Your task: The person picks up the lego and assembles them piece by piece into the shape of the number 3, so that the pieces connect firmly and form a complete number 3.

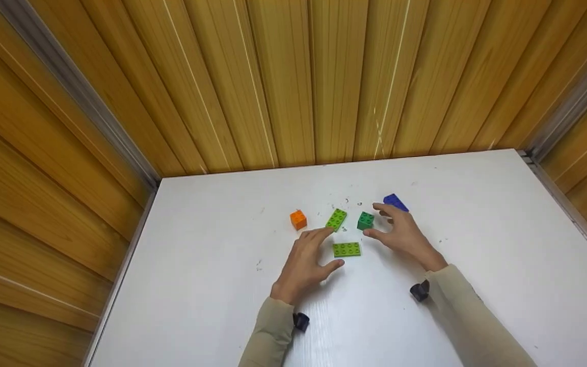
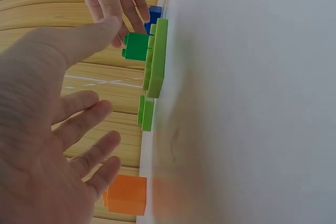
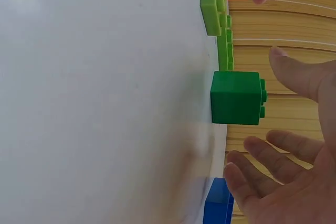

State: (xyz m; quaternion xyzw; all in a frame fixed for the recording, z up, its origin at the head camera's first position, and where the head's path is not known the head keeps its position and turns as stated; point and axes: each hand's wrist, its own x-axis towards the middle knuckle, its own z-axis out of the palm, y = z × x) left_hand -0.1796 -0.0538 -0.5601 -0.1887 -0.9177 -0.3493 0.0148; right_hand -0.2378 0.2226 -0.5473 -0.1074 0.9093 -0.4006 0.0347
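Nearest: khaki sleeves (image 1: 472,316), reaching over white counter (image 1: 196,285). Left hand (image 1: 299,264) well spread, gripping nothing; gap between thumb and fingers faces near lime brick (image 1: 346,249). Right hand (image 1: 401,232) likewise empty, thumb and fingers parted about dark green block (image 1: 365,220), likely wide to clear its sides. Far lime brick (image 1: 337,219) and orange block (image 1: 298,219) sit studs up, presumably for steadiness. Blue brick (image 1: 395,202) just beyond right fingers.

Left fingers (image 2: 86,119) spread near an orange block (image 2: 127,195), two lime bricks (image 2: 159,59) (image 2: 148,114), a green block (image 2: 136,46) and a blue block (image 2: 155,12)
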